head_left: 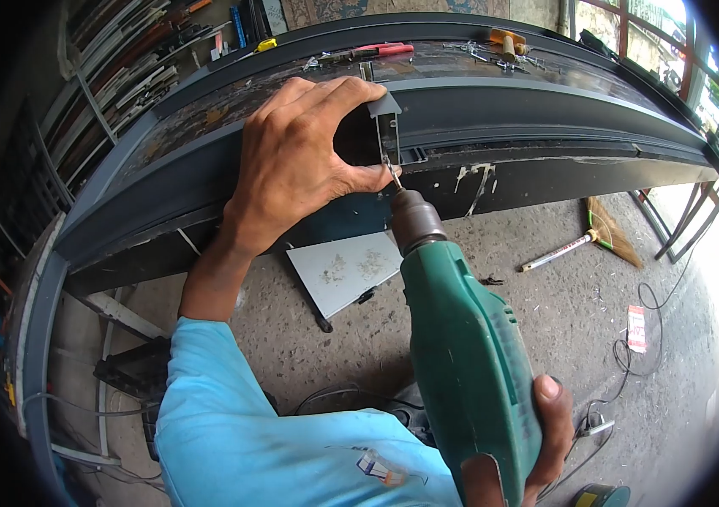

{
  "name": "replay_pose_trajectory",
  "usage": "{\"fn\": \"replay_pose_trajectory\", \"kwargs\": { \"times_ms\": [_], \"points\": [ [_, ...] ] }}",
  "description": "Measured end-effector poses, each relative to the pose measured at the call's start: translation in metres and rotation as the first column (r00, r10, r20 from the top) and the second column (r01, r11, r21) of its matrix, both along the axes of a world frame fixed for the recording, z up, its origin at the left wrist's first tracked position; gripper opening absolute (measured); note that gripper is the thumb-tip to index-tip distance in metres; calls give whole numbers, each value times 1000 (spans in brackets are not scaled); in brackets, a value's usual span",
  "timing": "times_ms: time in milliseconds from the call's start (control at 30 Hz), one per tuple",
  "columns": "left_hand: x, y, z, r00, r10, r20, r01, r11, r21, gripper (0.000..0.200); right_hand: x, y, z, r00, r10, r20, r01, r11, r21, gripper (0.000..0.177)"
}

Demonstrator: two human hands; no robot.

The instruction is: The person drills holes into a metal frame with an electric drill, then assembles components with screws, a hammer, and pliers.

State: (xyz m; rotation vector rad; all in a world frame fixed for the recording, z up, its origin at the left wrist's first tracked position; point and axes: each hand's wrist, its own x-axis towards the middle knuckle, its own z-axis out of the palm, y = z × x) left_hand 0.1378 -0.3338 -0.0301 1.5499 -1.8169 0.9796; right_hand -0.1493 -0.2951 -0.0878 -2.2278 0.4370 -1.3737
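My left hand (296, 152) pinches the end of a short grey metal profile (387, 131) between thumb and fingers, at the edge of a dark frame (495, 118) on the workbench. In my right hand (552, 422) is a green power drill (469, 355), its handle mostly hidden below. The drill's chuck (415, 221) points up and away, and its bit (394, 176) meets the lower end of the profile close to my left thumb. Whether the bit has entered the metal is too small to tell.
Red-handled pliers (389, 49), loose screws and an orange-brown tool (509, 42) lie on the bench. Below are a white panel (347, 270), a broom (613, 232) and cables on the floor. Long profiles (114, 76) fill a rack at the left.
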Motion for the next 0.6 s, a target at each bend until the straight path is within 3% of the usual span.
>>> {"fn": "replay_pose_trajectory", "kwargs": {
  "times_ms": [33, 100, 167, 200, 300, 600],
  "points": [
    [1, 0, -1, 1000, -7, 7, 7, 1000, -13, 68, 8, 5, -9, 983, -55, 175, 45, 997, 60, 54],
    [4, -1, -2, 1000, -11, 5, 11, 999, -39, 67, 14, 12, -32, 937, -108, 333, 74, 991, 113, 50],
    [9, -3, -4, 999, -39, 22, 40, 999, -15, 66, 9, 24, -67, 820, -406, 403, 373, 914, 162, 40],
    [9, -3, -4, 999, -40, 12, 40, 999, -17, 66, 9, 21, -67, 806, -431, 405, 402, 902, 159, 40],
    [8, -3, -4, 999, -15, 43, 16, 999, -29, 67, 3, 18, -43, 877, -355, 325, 346, 934, 87, 41],
    [6, -1, -2, 1000, -3, 22, 4, 1000, -28, 68, 4, 13, -21, 917, -309, 251, 308, 950, 45, 44]
  ]
}}
